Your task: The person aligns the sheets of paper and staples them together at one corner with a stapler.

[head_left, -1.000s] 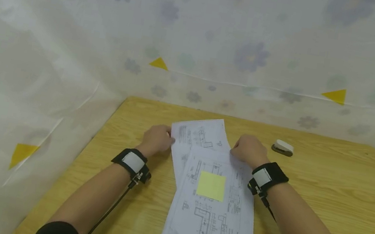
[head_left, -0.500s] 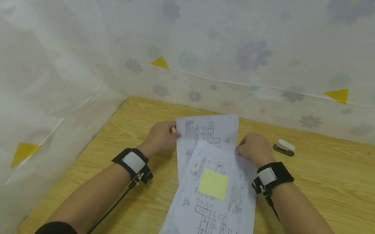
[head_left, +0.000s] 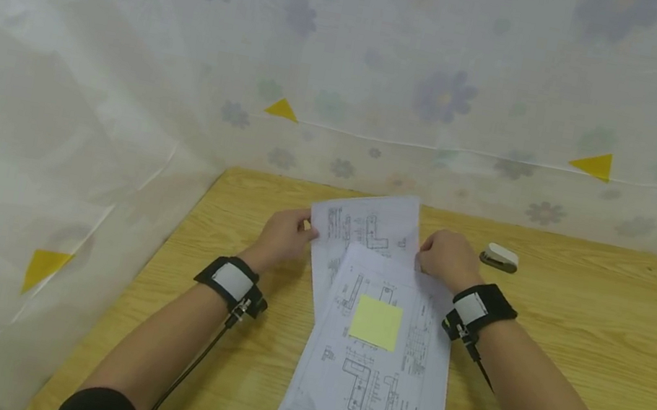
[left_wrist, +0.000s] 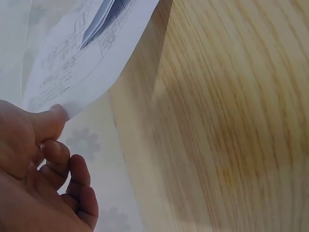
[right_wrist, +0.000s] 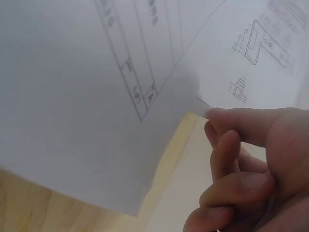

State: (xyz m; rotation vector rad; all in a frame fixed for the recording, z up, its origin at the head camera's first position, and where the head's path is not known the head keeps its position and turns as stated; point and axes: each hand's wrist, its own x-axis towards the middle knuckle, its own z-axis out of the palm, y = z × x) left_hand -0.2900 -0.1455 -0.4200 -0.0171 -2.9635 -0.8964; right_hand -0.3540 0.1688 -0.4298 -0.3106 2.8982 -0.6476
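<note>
Some white paper printed with line drawings (head_left: 357, 228) sits near the far edge of the yellow wooden desk (head_left: 611, 321); I see the left hand (head_left: 286, 235) pinching its left edge, the right hand (head_left: 449, 259) its right. A white printed stack (head_left: 321, 394) bearing a square yellow note (head_left: 376, 322) overlaps it.

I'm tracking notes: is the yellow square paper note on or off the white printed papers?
On: the note overlaps the near white printed paper, covering some print.
</note>
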